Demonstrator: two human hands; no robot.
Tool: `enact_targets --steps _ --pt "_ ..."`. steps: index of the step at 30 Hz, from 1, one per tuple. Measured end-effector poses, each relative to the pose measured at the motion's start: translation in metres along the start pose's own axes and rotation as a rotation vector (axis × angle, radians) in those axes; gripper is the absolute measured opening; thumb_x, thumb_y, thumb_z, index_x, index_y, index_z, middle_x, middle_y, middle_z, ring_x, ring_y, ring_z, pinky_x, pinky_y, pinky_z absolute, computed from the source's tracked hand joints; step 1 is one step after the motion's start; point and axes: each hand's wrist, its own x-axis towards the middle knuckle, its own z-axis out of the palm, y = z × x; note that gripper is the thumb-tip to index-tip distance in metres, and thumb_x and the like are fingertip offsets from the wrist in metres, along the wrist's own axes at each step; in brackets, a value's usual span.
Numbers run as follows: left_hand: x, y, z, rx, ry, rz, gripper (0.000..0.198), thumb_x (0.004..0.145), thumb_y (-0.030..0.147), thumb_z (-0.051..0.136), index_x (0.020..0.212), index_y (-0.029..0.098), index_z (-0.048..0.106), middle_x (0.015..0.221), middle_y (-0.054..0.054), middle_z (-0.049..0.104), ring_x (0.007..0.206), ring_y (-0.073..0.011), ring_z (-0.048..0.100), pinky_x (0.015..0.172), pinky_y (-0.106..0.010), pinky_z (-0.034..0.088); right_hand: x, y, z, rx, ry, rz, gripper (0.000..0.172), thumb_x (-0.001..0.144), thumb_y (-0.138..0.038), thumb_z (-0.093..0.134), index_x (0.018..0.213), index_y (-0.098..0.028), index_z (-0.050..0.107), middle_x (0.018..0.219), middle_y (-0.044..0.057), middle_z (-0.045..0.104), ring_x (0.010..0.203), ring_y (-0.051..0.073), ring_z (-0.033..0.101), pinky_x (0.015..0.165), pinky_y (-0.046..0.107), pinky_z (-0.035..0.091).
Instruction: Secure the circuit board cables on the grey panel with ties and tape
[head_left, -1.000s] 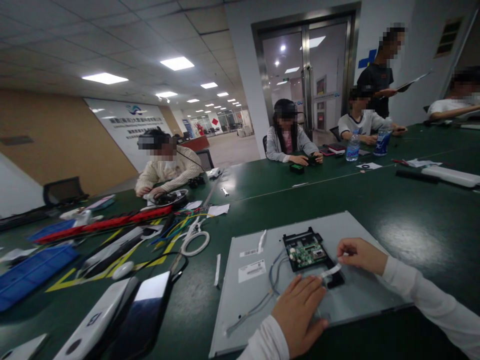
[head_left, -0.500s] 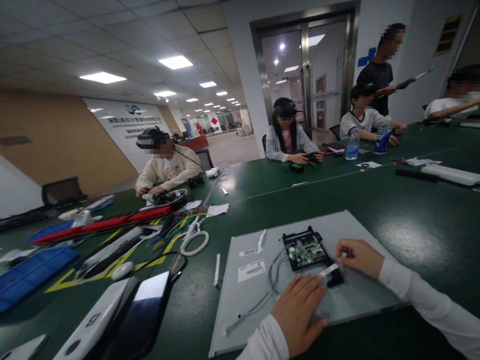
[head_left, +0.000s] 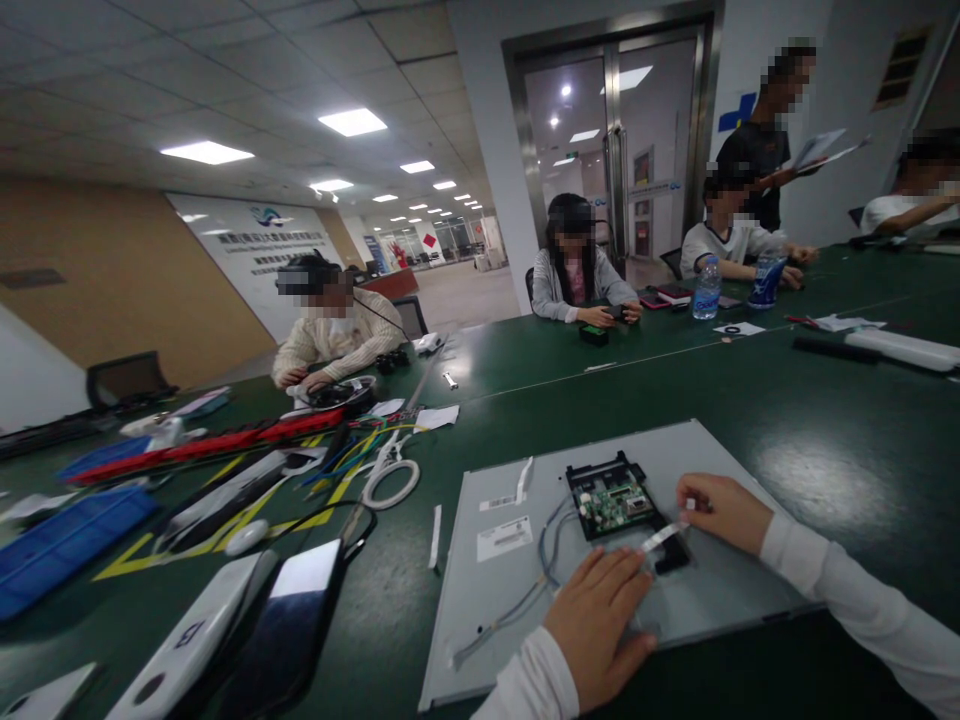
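Observation:
A flat grey panel (head_left: 525, 590) lies on the green table, with a black frame holding a green circuit board (head_left: 616, 505) on it. My left hand (head_left: 600, 620) rests palm down on the panel below the board, fingers spread, its fingertips by a white strip (head_left: 661, 537). The far end of that strip is pinched between the fingers of my right hand (head_left: 718, 510), just right of the board. Grey cables (head_left: 517, 600) run across the panel left of the board. White labels (head_left: 504, 538) are stuck near its left side.
Phones (head_left: 289, 620), a blue tray (head_left: 67, 550), a white cable coil (head_left: 390, 485) and a red bar (head_left: 202, 450) lie to the left. Several people sit across the table; one person stands holding papers. Bottles (head_left: 706, 290) stand at the far side.
My right hand has shifted very slightly right with the strip's end. My left hand stays in place. The standing person's papers have opened out.

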Motion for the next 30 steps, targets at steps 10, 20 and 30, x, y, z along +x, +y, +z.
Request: enact_targets --steps 10,20,30 --pt "0.000 0.001 -0.002 0.003 0.002 0.003 0.047 0.080 0.038 0.039 0.123 0.019 0.033 0.133 -0.006 0.031 0.123 -0.0213 0.025 0.103 -0.044 0.017 -0.001 0.001 -0.001 -0.035 0.020 -0.058 0.016 0.068 -0.027 0.055 0.081 -0.018 0.051 0.082 0.003 0.050 0.076 0.015 0.048 0.069 0.026 0.038" --pt "0.000 0.001 -0.001 0.006 -0.004 -0.006 0.046 0.080 0.038 0.039 0.122 0.019 0.034 0.133 -0.006 0.031 0.123 -0.0214 0.025 0.103 -0.043 0.017 -0.002 -0.004 0.005 -0.093 0.072 -0.096 0.022 0.069 -0.033 0.056 0.085 -0.019 0.052 0.088 0.004 0.050 0.086 0.018 0.045 0.077 0.030 0.036" --pt "0.000 0.001 -0.001 0.005 -0.010 -0.011 0.045 0.080 0.039 0.039 0.121 0.020 0.035 0.134 -0.005 0.031 0.123 -0.0215 0.025 0.104 -0.043 0.017 0.001 0.006 0.003 -0.118 0.060 -0.042 0.030 0.066 -0.037 0.058 0.091 -0.019 0.053 0.092 0.006 0.050 0.091 0.021 0.044 0.080 0.032 0.036"
